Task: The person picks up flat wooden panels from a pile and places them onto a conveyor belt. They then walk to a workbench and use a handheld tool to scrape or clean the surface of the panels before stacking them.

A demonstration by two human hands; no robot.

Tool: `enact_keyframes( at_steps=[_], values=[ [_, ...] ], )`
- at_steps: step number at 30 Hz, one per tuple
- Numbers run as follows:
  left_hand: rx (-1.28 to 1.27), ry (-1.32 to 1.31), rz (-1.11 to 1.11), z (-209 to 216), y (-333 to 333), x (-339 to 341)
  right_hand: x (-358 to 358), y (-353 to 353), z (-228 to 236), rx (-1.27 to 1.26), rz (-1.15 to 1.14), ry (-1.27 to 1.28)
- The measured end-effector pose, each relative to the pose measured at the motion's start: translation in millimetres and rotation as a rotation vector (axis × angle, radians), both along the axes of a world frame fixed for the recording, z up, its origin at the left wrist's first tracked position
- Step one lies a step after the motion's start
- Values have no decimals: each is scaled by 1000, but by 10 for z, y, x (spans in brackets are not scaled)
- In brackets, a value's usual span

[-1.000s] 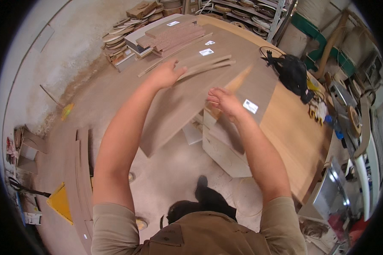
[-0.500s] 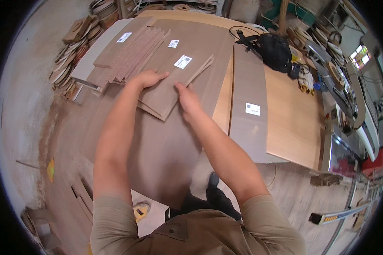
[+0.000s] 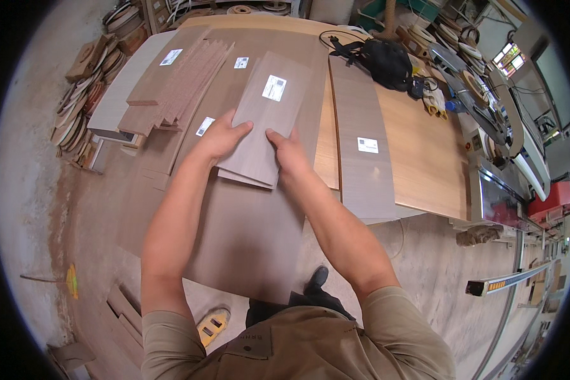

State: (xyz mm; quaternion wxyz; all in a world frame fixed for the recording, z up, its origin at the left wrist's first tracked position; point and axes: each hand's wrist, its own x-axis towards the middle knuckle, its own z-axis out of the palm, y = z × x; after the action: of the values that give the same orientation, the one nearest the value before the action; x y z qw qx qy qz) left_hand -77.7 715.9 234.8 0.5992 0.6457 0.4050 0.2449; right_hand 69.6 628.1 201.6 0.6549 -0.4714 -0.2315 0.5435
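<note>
Between my hands is a small stack of narrow grey-brown wood-grain boards [image 3: 259, 142], with a white label on the top one. My left hand [image 3: 225, 135] grips the stack's left edge, thumb on top. The right edge is in my right hand [image 3: 290, 152], also thumb on top; its other fingers are mostly hidden. The near ends of the boards are slightly fanned apart. Beneath them lies a large brown panel [image 3: 250, 244] that reaches over the table's near edge. Left of my hands, narrow strips [image 3: 187, 85] are piled up, some with rough, stepped ends.
A long labelled board [image 3: 364, 171] rests at the right on the pale wood tabletop [image 3: 421, 152]. A black bag [image 3: 386, 63] and gloves [image 3: 434, 101] sit at the back right, near a machine [image 3: 497, 190]. Edging rolls [image 3: 85, 104] line the left wall. A yellow object [image 3: 213, 324] is on the floor.
The held boards have turned from slanting to nearly lengthwise, and their far ends have closed together. My right hand has shifted slightly right. A labelled board now shows beside my left hand.
</note>
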Motion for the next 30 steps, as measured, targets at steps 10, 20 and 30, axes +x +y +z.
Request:
enact_keyframes(
  at_steps=[10, 20, 30],
  values=[
    [-247, -450, -69, 649, -1498, 807, 799, -1602, 406, 110, -132, 176],
    [-363, -306, -188, 208, -3445, 2579, 2396, -4269, 284, 132, -391, -113],
    [-496, -409, -662, 368, -5799, 4846, 3687, -7634, 682, 406, -802, -57]
  ],
)
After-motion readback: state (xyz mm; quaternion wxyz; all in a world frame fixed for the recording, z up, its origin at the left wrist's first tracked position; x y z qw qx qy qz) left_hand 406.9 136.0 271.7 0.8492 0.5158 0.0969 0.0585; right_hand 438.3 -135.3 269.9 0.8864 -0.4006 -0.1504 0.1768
